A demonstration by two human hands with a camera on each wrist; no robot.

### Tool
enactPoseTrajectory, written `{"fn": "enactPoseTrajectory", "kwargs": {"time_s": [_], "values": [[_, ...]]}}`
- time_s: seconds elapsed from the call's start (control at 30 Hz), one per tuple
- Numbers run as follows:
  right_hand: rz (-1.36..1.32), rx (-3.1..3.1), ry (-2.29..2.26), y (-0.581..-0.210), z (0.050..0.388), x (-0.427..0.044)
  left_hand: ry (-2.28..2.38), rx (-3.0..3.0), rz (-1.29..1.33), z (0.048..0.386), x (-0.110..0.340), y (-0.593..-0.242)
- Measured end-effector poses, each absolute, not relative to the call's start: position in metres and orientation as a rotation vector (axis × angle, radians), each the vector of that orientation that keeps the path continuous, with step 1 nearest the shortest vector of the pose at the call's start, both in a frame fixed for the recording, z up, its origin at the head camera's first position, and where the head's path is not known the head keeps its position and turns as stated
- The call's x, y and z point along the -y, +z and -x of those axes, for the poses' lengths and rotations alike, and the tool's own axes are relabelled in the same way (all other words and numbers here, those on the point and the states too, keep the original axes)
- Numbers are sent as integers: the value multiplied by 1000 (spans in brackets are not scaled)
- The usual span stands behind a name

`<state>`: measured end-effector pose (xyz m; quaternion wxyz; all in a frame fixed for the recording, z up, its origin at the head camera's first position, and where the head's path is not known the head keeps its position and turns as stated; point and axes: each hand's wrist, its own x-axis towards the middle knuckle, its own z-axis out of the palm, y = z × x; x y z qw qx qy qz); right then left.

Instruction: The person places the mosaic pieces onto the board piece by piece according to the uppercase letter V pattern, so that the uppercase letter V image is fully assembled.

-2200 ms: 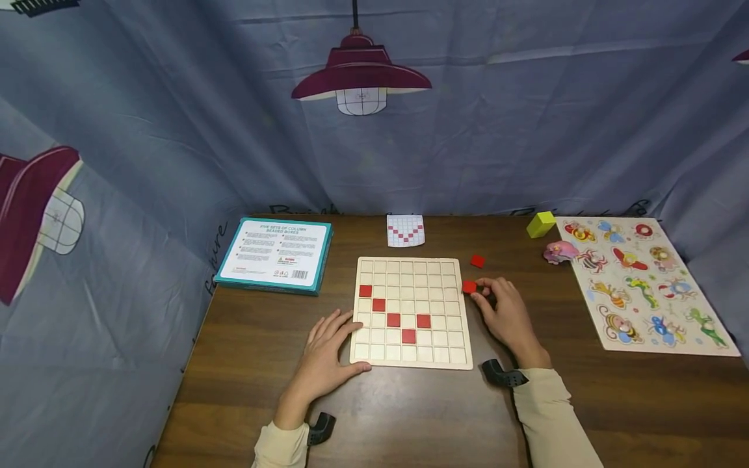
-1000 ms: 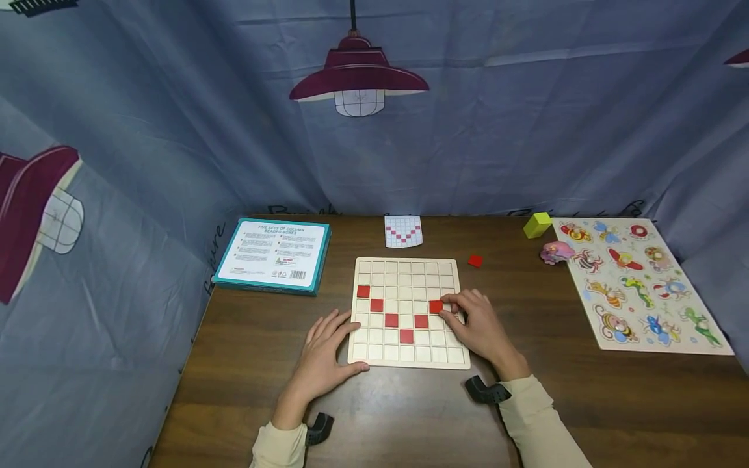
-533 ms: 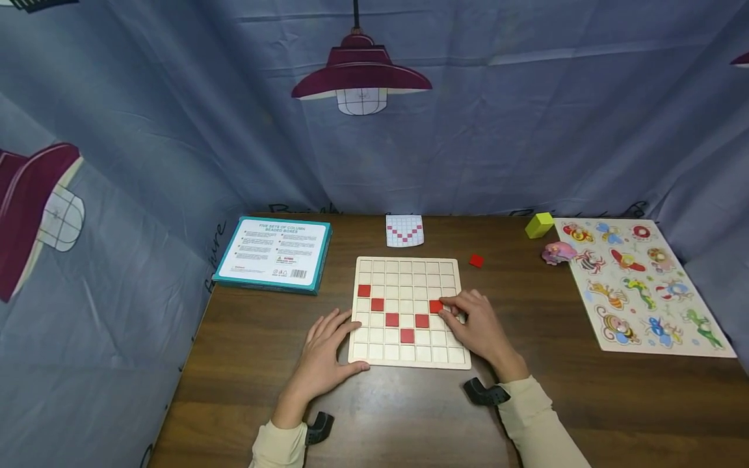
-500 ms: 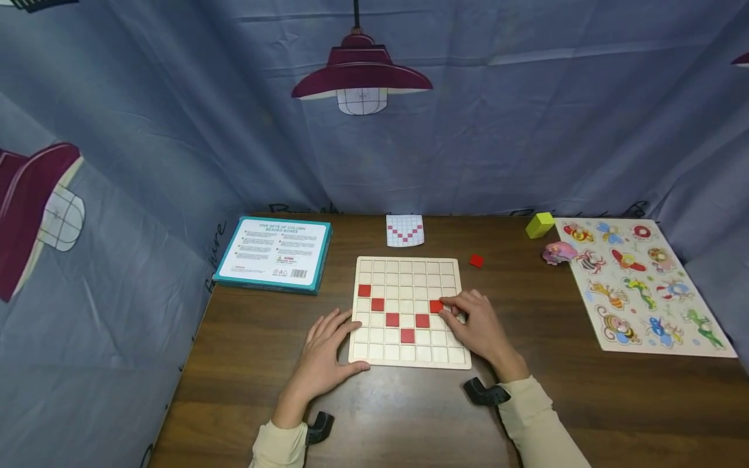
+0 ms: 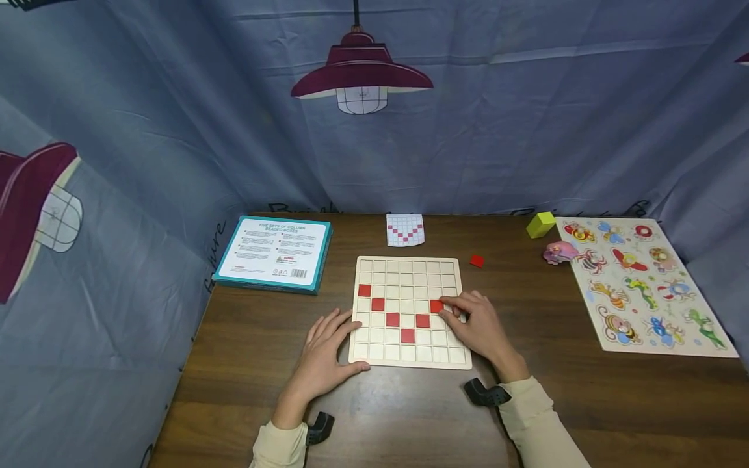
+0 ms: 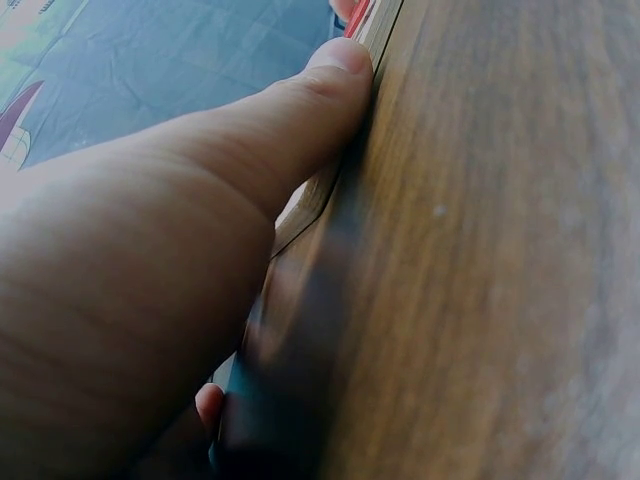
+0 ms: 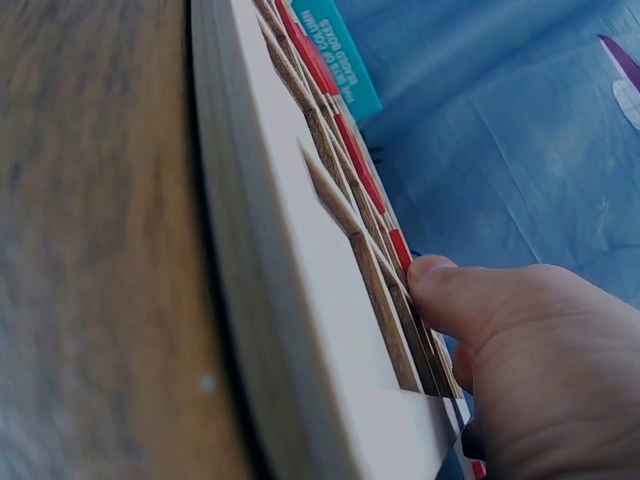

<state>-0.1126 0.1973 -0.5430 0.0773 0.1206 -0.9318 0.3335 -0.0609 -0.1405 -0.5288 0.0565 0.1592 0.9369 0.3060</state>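
A pale wooden grid board (image 5: pixel 376 353) lies on the table in the head view, with several red square tiles in its cells. My right hand (image 5: pixel 482 331) reaches over the board's right edge, and its thumb and index finger pinch a red tile (image 5: pixel 435 305) at a cell right of the middle. The tile's right side is partly covered by the fingertips. At the front left corner, my left hand (image 5: pixel 322 364) rests with fairly straight fingers, index finger touching the left edge and thumb the front edge. The left wrist view shows that thumb (image 6: pixel 320 95) against the board's side.
One loose red tile (image 5: pixel 476 260) lies beyond the board's right side. Behind the board is a small pattern card (image 5: pixel 405 231). A teal box (image 5: pixel 272 255) lies left; a yellow-green block (image 5: pixel 540 225), pink animal figure (image 5: pixel 560 252) and insect puzzle board (image 5: pixel 649 286) are right.
My right hand has moved left from beside the board, carrying the red tile onto the grid. Over the last second it has stayed there. My left hand has kept its place.
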Motion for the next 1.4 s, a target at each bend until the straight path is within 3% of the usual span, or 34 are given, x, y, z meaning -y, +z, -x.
{"fn": "enactPoseTrajectory", "kwargs": {"time_s": [0.33, 0.9, 1.13, 1.4], "values": [[-329, 2689, 1106, -535, 119, -212, 930, -2859, -487, 59, 142, -533], [-78, 2853, 980, -543, 191, -282, 934, -2861, -481, 59, 142, -533], [25, 2932, 825, -543, 193, -281, 916, -2850, -485, 61, 141, -533], [-62, 2987, 811, -538, 190, -286, 922, -2842, -505, 62, 140, -532]]}}
